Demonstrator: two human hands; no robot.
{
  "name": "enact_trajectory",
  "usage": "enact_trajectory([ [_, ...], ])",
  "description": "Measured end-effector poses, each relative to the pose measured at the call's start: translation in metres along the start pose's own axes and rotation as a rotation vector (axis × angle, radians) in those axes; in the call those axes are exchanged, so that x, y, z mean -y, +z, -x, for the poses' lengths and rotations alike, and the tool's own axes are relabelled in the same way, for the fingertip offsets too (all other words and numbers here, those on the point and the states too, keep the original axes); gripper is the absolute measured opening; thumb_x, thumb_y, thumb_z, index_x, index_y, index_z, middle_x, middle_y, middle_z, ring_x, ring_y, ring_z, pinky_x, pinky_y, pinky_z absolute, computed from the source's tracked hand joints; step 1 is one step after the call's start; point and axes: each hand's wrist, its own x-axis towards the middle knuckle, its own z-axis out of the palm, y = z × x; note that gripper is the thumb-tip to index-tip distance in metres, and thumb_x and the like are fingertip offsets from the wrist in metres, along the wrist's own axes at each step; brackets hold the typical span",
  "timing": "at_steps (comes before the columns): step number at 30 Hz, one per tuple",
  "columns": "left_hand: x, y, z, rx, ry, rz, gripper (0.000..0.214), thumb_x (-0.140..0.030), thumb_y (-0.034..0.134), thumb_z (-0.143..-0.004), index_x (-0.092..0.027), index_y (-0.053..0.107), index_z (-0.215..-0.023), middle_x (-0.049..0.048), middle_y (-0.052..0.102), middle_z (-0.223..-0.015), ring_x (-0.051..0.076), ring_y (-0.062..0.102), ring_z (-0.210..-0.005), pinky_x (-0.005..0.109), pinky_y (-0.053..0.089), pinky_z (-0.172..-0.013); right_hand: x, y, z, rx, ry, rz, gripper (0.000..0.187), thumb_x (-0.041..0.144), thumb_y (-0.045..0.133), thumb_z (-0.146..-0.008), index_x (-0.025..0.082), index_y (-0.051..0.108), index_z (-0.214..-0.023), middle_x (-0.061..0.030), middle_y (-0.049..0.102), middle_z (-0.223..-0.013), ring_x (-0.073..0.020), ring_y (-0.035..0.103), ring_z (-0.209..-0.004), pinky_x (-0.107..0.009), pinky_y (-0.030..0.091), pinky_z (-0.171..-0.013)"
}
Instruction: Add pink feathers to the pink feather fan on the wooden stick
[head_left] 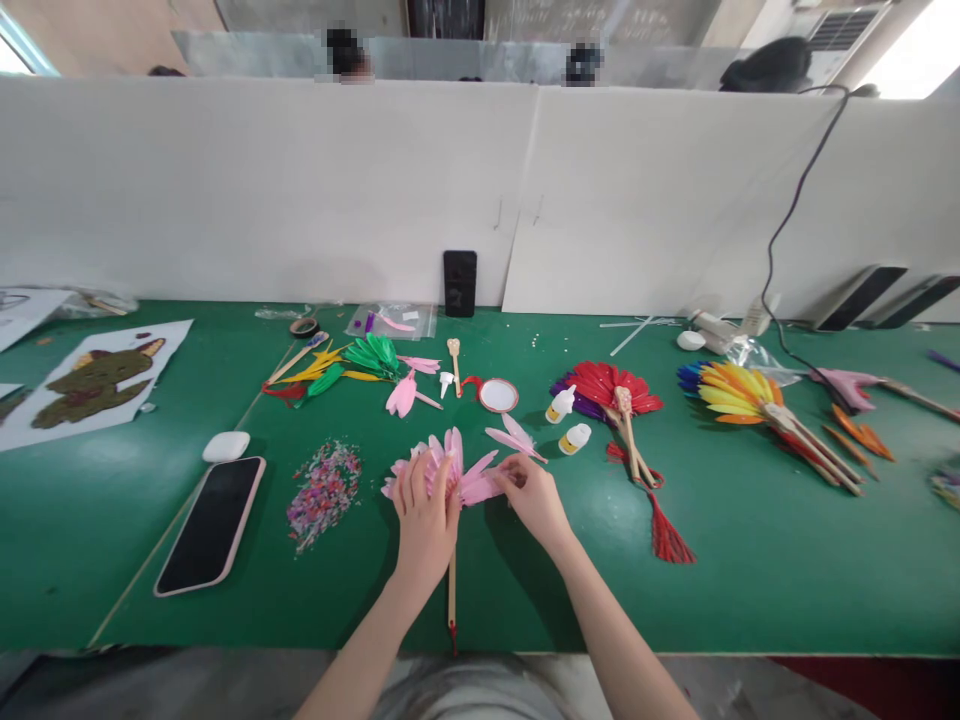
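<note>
A pink feather fan point(454, 452) on a wooden stick handle lies in front of me, its handle pointing toward the table's near edge. My left hand point(427, 505) lies over the fan's middle and holds it, hiding part of its feathers. At the fan's right side, my right hand point(531, 490) pinches a pink feather point(484, 485) whose other end meets the fan. Just beyond that hand are some loose pink feathers point(515, 436). Two small glue bottles point(560, 404) are to the right of these, one standing nearer to me.
Red-and-purple point(611, 390) and rainbow feather fans point(739, 390) lie to the right. Pink-purple flakes point(324, 495) and a phone point(212, 525) are on the left. Green feathers point(373, 355), a round white disc point(498, 395) and an upright phone point(460, 283) stand farther back, before a white partition point(262, 180).
</note>
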Motion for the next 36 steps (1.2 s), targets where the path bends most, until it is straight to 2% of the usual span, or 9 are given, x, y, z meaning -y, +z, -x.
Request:
enact_trajectory([
  [11,-0.0009,-0.0011,0.0011,0.016,-0.009,0.005,0.039,-0.022,0.047,-0.087,-0.019,0.051,-0.126,0.0172,0.044,-0.132,0.033,0.035,-0.127,0.052,0.031,-0.100,0.0031,0.0027,0.0012,-0.041,-0.002,0.005,0.018,0.038,0.058,-0.075,0.021,0.058,-0.076,0.0000,0.065,-0.066,-0.0156,0.060,-0.057,-0.025,0.044,-0.054],
  [18,-0.0024,-0.0036,-0.0022,-0.022,-0.026,0.031,0.037,-0.019,0.042,-0.089,-0.019,0.051,-0.125,0.0169,0.046,-0.130,0.030,0.038,-0.125,0.050,0.033,-0.099,0.0054,0.0016,0.0024,-0.042,-0.010,0.020,0.015,0.036,0.057,-0.076,0.021,0.059,-0.077,0.0008,0.064,-0.065,-0.0152,0.059,-0.056,-0.025,0.044,-0.056],
  [28,-0.0002,0.0002,0.0005,-0.022,0.001,0.006,0.037,-0.020,0.045,-0.087,-0.021,0.054,-0.123,0.0164,0.047,-0.130,0.031,0.037,-0.126,0.051,0.032,-0.099,0.0054,0.0023,0.0028,-0.049,-0.018,0.032,0.021,0.042,0.057,-0.076,0.021,0.059,-0.079,0.0004,0.064,-0.066,-0.0156,0.059,-0.055,-0.026,0.044,-0.054],
  [33,-0.0008,0.0009,0.0009,-0.028,-0.004,-0.006,0.037,-0.020,0.044,-0.088,-0.022,0.053,-0.124,0.0156,0.046,-0.131,0.031,0.037,-0.126,0.050,0.032,-0.098,0.0056,-0.0007,0.0039,-0.065,-0.023,0.067,0.023,0.041,0.054,-0.079,0.021,0.060,-0.089,0.0006,0.064,-0.068,-0.0151,0.057,-0.053,-0.027,0.044,-0.054],
  [36,-0.0023,-0.0008,0.0009,-0.010,-0.025,-0.006,0.037,-0.020,0.045,-0.088,-0.021,0.053,-0.124,0.0164,0.046,-0.131,0.032,0.040,-0.124,0.050,0.034,-0.095,0.0074,-0.0060,0.0086,-0.158,-0.056,0.140,0.030,0.045,0.047,-0.085,0.020,0.058,-0.099,-0.0015,0.064,-0.074,-0.0151,0.056,-0.054,-0.028,0.045,-0.055],
])
